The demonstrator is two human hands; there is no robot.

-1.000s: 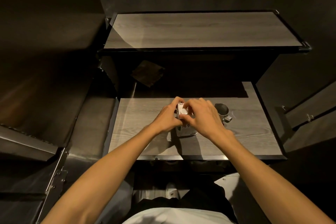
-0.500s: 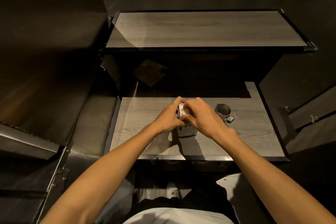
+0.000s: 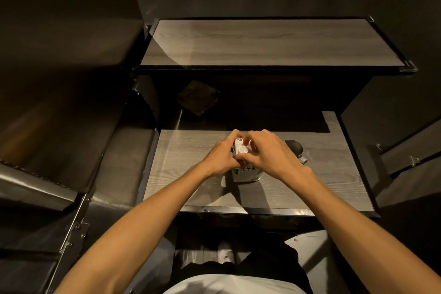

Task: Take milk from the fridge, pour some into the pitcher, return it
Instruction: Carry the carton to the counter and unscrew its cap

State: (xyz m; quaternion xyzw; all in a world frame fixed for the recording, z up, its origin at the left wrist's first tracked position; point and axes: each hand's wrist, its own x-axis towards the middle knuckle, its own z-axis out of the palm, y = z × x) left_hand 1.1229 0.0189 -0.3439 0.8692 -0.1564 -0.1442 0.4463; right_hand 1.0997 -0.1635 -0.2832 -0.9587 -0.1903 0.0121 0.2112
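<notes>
A white milk carton point(image 3: 247, 174) with dark lettering stands upright on the low wooden table point(image 3: 191, 174). My left hand point(image 3: 222, 156) grips the carton's upper left side. My right hand point(image 3: 269, 154) reaches over the top, its thumb and fingers pinching the white round cap point(image 3: 243, 149). A small steel pitcher point(image 3: 294, 149) stands just right of the carton, partly hidden behind my right hand.
A higher wooden counter point(image 3: 269, 43) runs behind the table, with a dark cloth point(image 3: 198, 98) in the gap below it. Dark metal surfaces and a hinged panel point(image 3: 47, 174) lie to the left; a dark cabinet door point(image 3: 410, 150) is at the right.
Both hands stay on the carton; my right hand's fingers have shifted slightly around the cap. The carton and pitcher keep their places.
</notes>
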